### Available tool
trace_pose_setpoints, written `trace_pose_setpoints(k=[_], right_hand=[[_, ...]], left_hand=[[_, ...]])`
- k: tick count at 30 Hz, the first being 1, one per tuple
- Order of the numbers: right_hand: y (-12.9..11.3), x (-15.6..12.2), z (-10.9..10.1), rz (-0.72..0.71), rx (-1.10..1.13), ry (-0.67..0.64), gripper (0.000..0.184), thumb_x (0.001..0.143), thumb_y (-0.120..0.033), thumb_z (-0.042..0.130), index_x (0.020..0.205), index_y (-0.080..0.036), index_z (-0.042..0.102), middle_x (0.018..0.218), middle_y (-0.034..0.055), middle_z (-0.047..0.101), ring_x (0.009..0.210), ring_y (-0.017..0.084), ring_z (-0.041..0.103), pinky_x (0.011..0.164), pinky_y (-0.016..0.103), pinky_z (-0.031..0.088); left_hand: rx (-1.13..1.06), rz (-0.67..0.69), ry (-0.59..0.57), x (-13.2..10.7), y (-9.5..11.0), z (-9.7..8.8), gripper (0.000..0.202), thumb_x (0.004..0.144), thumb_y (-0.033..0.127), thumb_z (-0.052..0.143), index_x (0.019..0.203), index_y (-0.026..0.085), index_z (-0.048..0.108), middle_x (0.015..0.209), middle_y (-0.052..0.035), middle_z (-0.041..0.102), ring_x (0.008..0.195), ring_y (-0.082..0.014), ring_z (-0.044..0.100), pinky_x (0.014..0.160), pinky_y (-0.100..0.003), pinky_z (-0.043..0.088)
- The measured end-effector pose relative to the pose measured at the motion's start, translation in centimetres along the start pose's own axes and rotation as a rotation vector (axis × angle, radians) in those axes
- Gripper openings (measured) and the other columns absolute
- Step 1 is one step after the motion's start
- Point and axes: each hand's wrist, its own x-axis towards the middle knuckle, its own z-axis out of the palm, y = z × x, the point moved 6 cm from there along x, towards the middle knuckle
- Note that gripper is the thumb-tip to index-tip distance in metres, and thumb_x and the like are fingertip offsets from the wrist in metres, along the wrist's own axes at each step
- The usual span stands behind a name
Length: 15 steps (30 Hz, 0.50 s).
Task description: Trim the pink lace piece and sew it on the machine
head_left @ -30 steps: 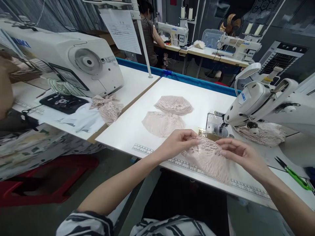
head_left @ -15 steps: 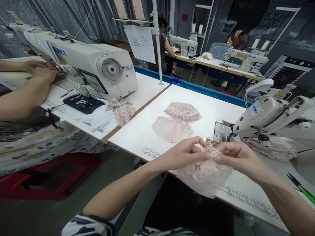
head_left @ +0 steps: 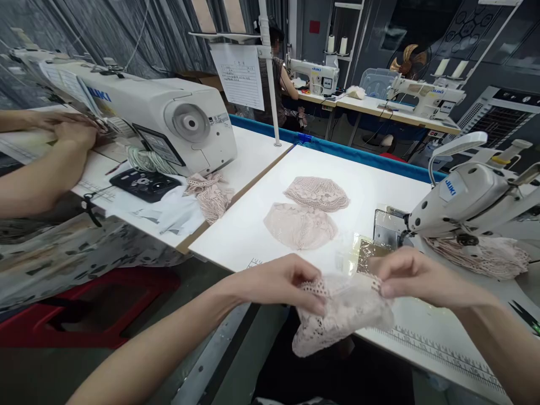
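A pale pink lace piece [head_left: 343, 318] hangs between my two hands over the table's front edge. My left hand [head_left: 291, 284] pinches its left end, where a band of small holes shows. Its right corner is gripped between the thumb and fingers of my right hand [head_left: 407, 277]. Two more pink lace pieces lie flat on the white table: a scalloped one [head_left: 317, 192] behind and a sheerer one [head_left: 300, 226] in front. Close by my right hand is the sewing machine [head_left: 459, 197], with a stack of pink lace [head_left: 481, 256] beneath its arm.
Black-tipped snips [head_left: 525, 318] lie at the right edge. To the left, a co-worker's hands [head_left: 76, 132] are at another sewing machine [head_left: 169, 121]; a phone [head_left: 145, 184] and crumpled lace [head_left: 211, 194] rest beside it. A red stool [head_left: 139, 287] stands below. Another person sits farther back.
My hands have moved apart, the left one going left and slightly down. The lace, bunched between my fingertips before, is now spread between them and turned.
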Motion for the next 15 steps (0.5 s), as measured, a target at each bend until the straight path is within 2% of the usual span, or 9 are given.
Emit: trace_pose_setpoints(k=[2,4,6,7,8,9,11,13,15], right_hand=[[0.4,-0.4,-0.1,-0.020,-0.034,-0.020,0.011,0.083,-0.026,0.069,0.075,-0.021,0.074,0.066,-0.0014,0.060,0.063,0.009,0.047,0.062,0.026,0.038],[1.0,0.0,-0.4,0.045,-0.061,0.022,0.015,0.083,-0.030,0.068,0.072,-0.021,0.073,0.056,-0.0038,0.054,0.051,0.006,0.039,0.052,0.025,0.033],[1.2,1.3,-1.2,0.155,-0.088,0.122,0.017,0.083,-0.036,0.067,0.078,-0.021,0.074,0.046,-0.0065,0.048,0.039,0.004,0.030,0.042,0.023,0.026],[0.9,2.2,-1.8,0.193,-0.108,0.177,0.019,0.083,-0.039,0.066,0.084,-0.022,0.074,0.041,-0.0074,0.046,0.035,0.004,0.030,0.040,0.023,0.026],[0.3,3.4,-2.7,0.192,-0.118,0.253,0.022,0.082,-0.041,0.067,0.088,-0.022,0.074,0.042,-0.0060,0.050,0.035,0.005,0.035,0.039,0.022,0.030],[-0.8,4.6,-4.0,0.129,-0.110,0.374,0.023,0.080,-0.042,0.069,0.087,-0.021,0.074,0.053,-0.0019,0.061,0.042,0.007,0.048,0.044,0.023,0.040],[-3.7,6.5,-7.2,-0.100,-0.099,0.644,0.023,0.077,-0.042,0.072,0.086,-0.021,0.074,0.081,0.0047,0.072,0.070,0.014,0.066,0.064,0.028,0.054],[-6.3,7.9,-10.0,-0.315,-0.177,0.846,0.023,0.077,-0.040,0.072,0.088,-0.019,0.074,0.093,0.0058,0.072,0.087,0.019,0.067,0.081,0.034,0.055],[-7.5,8.6,-12.4,-0.455,-0.305,1.023,0.022,0.077,-0.036,0.069,0.088,-0.018,0.074,0.092,0.0055,0.073,0.094,0.022,0.066,0.088,0.038,0.052]], left_hand=[[0.007,-0.082,0.056,-1.7,-1.3,-1.0,0.029,0.076,0.035,0.074,0.064,0.014,0.058,0.059,0.0030,0.050,0.056,-0.0070,0.040,0.053,-0.021,0.030],[0.037,-0.136,0.121,-3.2,-2.0,-2.5,0.027,0.079,0.039,0.070,0.070,0.015,0.063,0.061,0.0029,0.050,0.054,-0.0063,0.039,0.048,-0.020,0.029],[0.124,-0.182,0.194,-3.7,-1.7,-4.9,0.028,0.082,0.045,0.065,0.076,0.017,0.065,0.061,0.0031,0.050,0.050,-0.0063,0.039,0.044,-0.018,0.029],[0.186,-0.184,0.249,-3.6,-1.0,-6.6,0.031,0.082,0.048,0.064,0.075,0.018,0.065,0.064,0.0020,0.052,0.050,-0.0068,0.042,0.043,-0.018,0.033],[0.249,-0.176,0.331,-3.1,0.1,-8.6,0.032,0.081,0.049,0.064,0.074,0.017,0.065,0.070,0.0000,0.056,0.054,-0.0082,0.047,0.046,-0.019,0.039],[0.296,-0.155,0.408,-2.4,1.5,-10.6,0.032,0.079,0.048,0.067,0.074,0.017,0.065,0.076,-0.0026,0.061,0.058,-0.0100,0.052,0.050,-0.021,0.044],[0.375,-0.024,0.603,-0.6,5.3,-14.8,0.027,0.075,0.042,0.072,0.076,0.015,0.067,0.082,-0.0065,0.066,0.066,-0.0141,0.060,0.062,-0.027,0.050],[0.445,0.197,0.768,1.4,9.3,-18.2,0.020,0.072,0.033,0.074,0.076,0.014,0.067,0.079,-0.0058,0.067,0.070,-0.0144,0.061,0.069,-0.028,0.050],[0.475,0.394,0.858,3.2,12.1,-20.2,0.016,0.071,0.027,0.072,0.075,0.014,0.066,0.078,-0.0042,0.067,0.074,-0.0135,0.061,0.074,-0.027,0.048]])
